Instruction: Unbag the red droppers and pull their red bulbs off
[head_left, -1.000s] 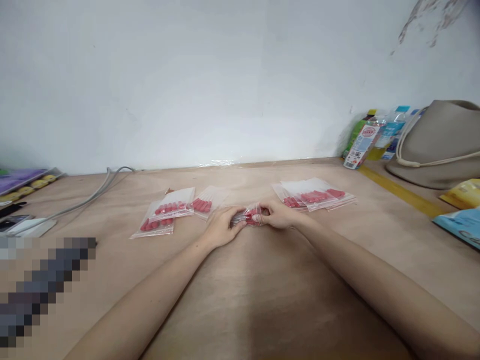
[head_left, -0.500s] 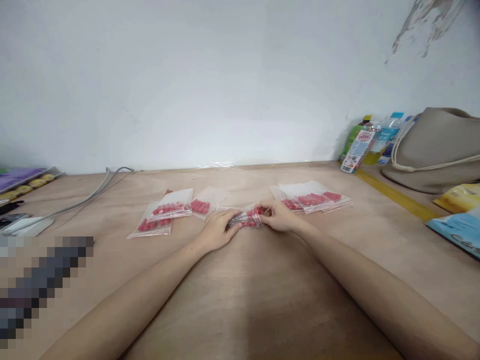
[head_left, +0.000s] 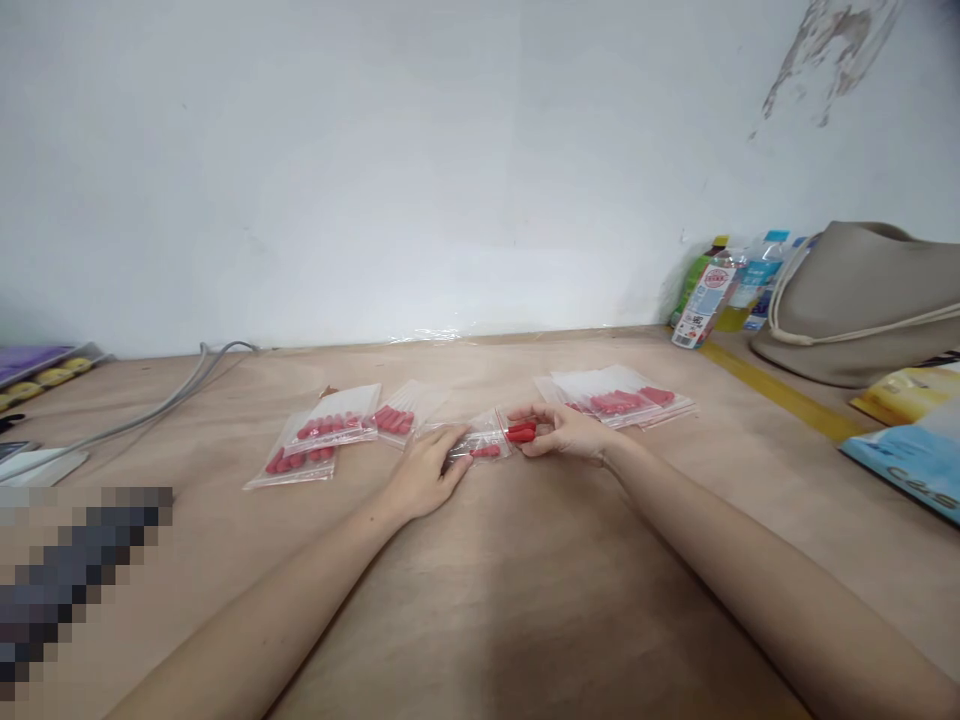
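Note:
A clear zip bag point(head_left: 486, 438) lies on the table between my hands, with a red piece visible inside. My left hand point(head_left: 429, 470) holds the bag's left end, thumb and fingers on either side of it. Several red handles point(head_left: 521, 431) stick out of the bag's right, mouth end. My right hand point(head_left: 564, 432) has its fingers curled around these handles; what they belong to is hidden. Close to my left hand lie more bags of red handles point(head_left: 337, 427), partly overlapping. Beyond my right hand is a stack of similar bags point(head_left: 619, 398).
Drink bottles point(head_left: 705, 305) and a grey-brown bag with a cord point(head_left: 862, 295) stand at the right against the wall. Blue point(head_left: 907, 465) and yellow point(head_left: 911, 392) packets lie before them. A grey cable point(head_left: 161, 405) crosses the left side. A tray point(head_left: 52, 370) sits far left.
My right hand has drawn the red handles rightward, and they now stick out of the bag's mouth. My left hand stays on the bag. The whole view has shifted slightly.

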